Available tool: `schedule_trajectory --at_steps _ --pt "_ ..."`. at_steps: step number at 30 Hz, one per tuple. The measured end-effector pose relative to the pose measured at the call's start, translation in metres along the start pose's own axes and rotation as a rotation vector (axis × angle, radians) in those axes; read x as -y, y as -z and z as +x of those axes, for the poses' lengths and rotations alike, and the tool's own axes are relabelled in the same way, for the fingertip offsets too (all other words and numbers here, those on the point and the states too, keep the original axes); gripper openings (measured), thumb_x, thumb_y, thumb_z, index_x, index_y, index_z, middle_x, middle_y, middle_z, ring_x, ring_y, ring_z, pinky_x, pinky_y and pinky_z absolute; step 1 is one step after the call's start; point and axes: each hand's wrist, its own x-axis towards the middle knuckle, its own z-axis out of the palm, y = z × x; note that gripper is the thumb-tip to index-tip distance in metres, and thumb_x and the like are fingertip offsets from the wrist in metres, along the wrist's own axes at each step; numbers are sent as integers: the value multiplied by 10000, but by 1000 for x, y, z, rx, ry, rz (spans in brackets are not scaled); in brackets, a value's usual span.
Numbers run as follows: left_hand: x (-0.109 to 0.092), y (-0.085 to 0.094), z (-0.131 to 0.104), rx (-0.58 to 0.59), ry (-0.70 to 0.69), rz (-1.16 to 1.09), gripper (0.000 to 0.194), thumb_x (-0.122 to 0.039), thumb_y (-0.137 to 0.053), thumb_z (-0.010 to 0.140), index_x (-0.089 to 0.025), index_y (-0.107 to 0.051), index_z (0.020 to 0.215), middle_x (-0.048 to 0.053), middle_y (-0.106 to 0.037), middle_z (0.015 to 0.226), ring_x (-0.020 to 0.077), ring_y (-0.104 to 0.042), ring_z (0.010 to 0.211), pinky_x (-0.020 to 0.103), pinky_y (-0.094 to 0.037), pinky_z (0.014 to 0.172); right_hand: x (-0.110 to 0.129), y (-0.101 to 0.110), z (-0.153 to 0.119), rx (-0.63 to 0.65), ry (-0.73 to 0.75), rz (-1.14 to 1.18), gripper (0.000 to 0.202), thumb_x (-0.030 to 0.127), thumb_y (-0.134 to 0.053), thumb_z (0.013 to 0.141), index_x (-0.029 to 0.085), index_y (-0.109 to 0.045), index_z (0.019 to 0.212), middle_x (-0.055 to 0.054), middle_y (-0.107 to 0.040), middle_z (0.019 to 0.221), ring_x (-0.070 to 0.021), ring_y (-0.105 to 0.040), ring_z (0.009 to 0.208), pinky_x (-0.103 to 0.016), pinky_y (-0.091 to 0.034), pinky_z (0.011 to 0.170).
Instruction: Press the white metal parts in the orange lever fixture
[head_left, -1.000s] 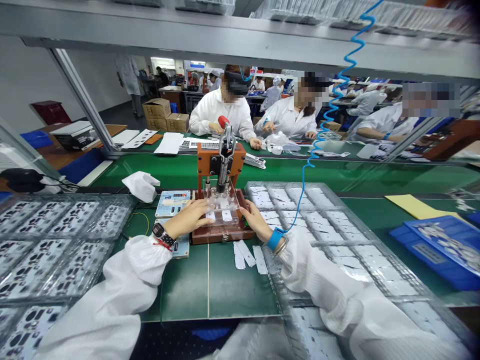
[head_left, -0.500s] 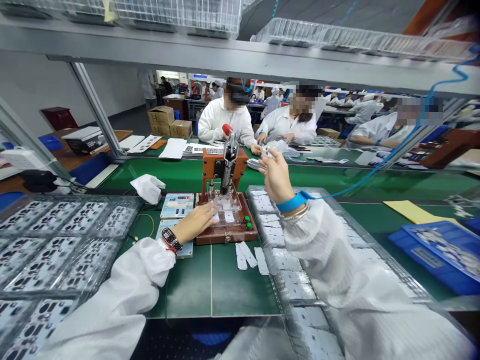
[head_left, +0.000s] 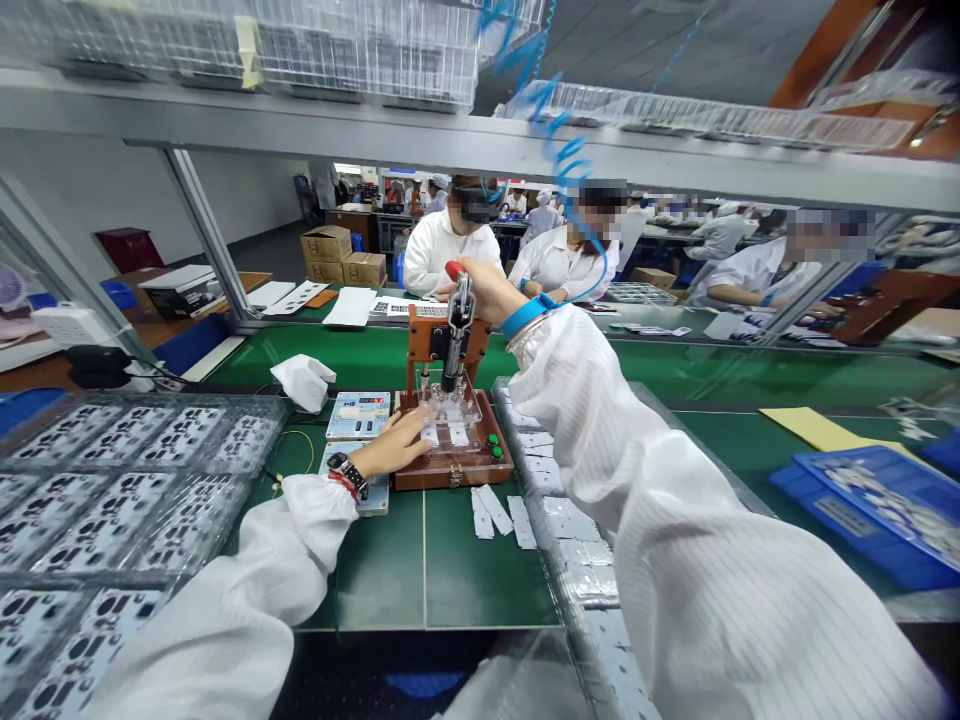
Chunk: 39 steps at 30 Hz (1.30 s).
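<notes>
A toggle press [head_left: 450, 345] with an orange frame stands on a brown base [head_left: 435, 477] at the centre. My left hand [head_left: 396, 442], fingers stretched out, lies on the left side of the clear fixture plate [head_left: 469, 437], where white pieces show. My right hand [head_left: 484, 285] is up at the top of the press, its fingers round the red-tipped lever [head_left: 454, 270], partly hidden behind it. Several flat white pieces [head_left: 523, 522] lie on the green mat just in front of the base. Left of the press are two light-blue meter boxes [head_left: 358, 415].
Clear trays of patterned plates [head_left: 112, 520] fill the left side. Another tray of white pieces [head_left: 570, 520] lies under my right arm. A blue bin [head_left: 847, 510] stands far right. A metal shelf [head_left: 337, 135] crosses above; people in white sit opposite.
My right hand has moved left from beside the press onto its red-tipped lever. My left hand stays on the fixture. The view has shifted slightly.
</notes>
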Motion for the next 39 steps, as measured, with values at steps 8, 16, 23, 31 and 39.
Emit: schedule_trajectory --at_steps 8,16,23,31,39 --pt "28 62 -25 -66 101 -33 528 -490 -344 915 -163 -485 1306 122 -528 1345 271 -493 1231 421 -386 1023 53 11 -39 150 275 105 234 212 -567 878 157 -509 1098 4 -630 851 -99 -660 730 -263 -562 661" --pt "51 49 -44 311 255 201 1169 -588 -763 556 -152 -188 1476 217 -131 1523 397 -51 1401 587 -139 1080 24 14 -153 281 653 -230 163 229 -585 860 237 -619 1020 -25 -665 1032 -191 -615 1056 -404 -502 957" --pt "50 38 -55 334 159 401 1058 -681 -608 703 -111 -169 1479 229 -114 1517 362 -41 1410 566 -37 1100 -34 6 -165 204 867 -421 261 82 -390 897 241 -595 931 -45 -644 1121 -205 -471 1263 -510 -381 1075" --pt "48 22 -74 185 -122 687 741 -614 -481 855 -127 -372 1403 219 -381 1433 318 -285 1370 501 -157 1113 -33 6 -170 214 837 -414 329 26 -386 854 218 -592 1024 -62 -603 1222 -215 -403 1319 -514 -353 1093" --pt "30 33 -91 60 -50 587 495 -400 -509 925 -196 -414 1366 117 -467 1399 284 -329 1349 441 -271 1080 -21 20 -181 278 579 -247 276 143 -479 892 260 -604 1108 -34 -510 1356 -201 -369 1340 -460 -309 1124"
